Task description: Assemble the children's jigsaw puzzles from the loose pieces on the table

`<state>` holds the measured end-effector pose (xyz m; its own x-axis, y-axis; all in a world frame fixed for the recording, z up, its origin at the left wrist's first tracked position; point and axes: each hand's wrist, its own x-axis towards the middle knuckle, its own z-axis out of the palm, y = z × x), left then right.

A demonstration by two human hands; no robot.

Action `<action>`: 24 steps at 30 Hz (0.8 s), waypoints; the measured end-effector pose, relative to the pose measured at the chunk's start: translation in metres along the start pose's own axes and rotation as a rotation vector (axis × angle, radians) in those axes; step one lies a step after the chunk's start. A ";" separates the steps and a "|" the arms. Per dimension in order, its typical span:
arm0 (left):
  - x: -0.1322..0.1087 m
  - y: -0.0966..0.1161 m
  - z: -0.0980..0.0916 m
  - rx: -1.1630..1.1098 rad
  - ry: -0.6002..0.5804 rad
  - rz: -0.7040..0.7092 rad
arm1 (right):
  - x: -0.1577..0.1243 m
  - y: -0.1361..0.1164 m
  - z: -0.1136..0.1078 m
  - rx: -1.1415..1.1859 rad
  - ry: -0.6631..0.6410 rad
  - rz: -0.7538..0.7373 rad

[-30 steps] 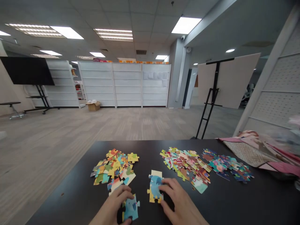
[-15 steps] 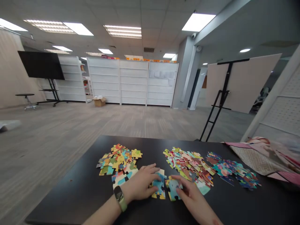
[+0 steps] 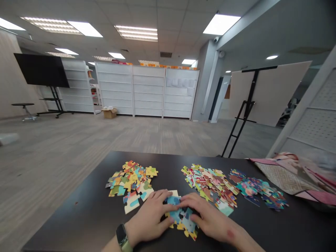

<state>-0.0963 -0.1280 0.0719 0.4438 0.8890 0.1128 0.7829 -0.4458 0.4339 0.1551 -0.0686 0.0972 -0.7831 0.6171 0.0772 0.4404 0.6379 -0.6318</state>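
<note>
Blue and yellow jigsaw puzzle pieces (image 3: 173,202) lie on the black table between my two hands, edges touching or overlapping. My left hand (image 3: 152,217), with a watch on its wrist, holds the left side of them with thumb and fingers. On the other side my right hand (image 3: 203,213) grips a pale blue puzzle piece (image 3: 188,224), its fingers reaching over the top edge. Whether the tabs are fully locked is hidden by my fingers. Just left of my left hand are cream and blue puzzle pieces (image 3: 132,203).
A yellow-toned heap of puzzle pieces (image 3: 133,176) lies at the left. A red and green heap (image 3: 210,182) and a dark, colourful heap (image 3: 259,192) lie at the right. A patterned cloth bag (image 3: 280,176) rests on the table's (image 3: 78,224) right side.
My right hand has moved left with its puzzle piece, closing the gap to the piece under my left hand. The view has shifted slightly.
</note>
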 end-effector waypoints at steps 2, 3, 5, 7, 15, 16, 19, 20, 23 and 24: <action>0.001 0.001 0.001 -0.016 0.018 -0.028 | -0.010 -0.002 0.008 -0.042 0.078 0.093; 0.002 0.001 0.001 -0.025 0.030 -0.038 | -0.015 -0.004 0.013 -0.056 0.101 0.147; 0.003 0.002 0.003 -0.040 0.057 -0.045 | -0.024 -0.006 0.022 -0.067 0.121 0.227; 0.004 0.002 0.005 -0.046 0.066 -0.036 | -0.029 -0.007 0.027 -0.060 0.119 0.238; 0.000 -0.002 0.000 -0.037 0.029 -0.016 | -0.026 0.010 0.016 -0.129 0.084 -0.015; 0.000 -0.002 0.000 -0.037 0.017 -0.018 | -0.026 0.012 0.015 -0.135 0.074 -0.032; -0.001 -0.003 -0.002 -0.043 -0.014 -0.010 | -0.023 0.010 0.018 -0.166 0.067 -0.011; -0.001 -0.003 -0.002 -0.043 -0.026 -0.002 | -0.021 0.008 0.021 -0.180 0.077 0.016; 0.000 -0.004 -0.003 -0.027 -0.046 0.016 | -0.012 0.007 0.029 -0.205 0.120 0.068; 0.000 -0.004 -0.002 -0.021 -0.042 0.020 | -0.009 0.008 0.032 -0.203 0.129 0.067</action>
<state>-0.1007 -0.1261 0.0721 0.4771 0.8748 0.0841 0.7647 -0.4604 0.4510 0.1518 -0.0835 0.0669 -0.6921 0.7067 0.1468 0.5787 0.6649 -0.4722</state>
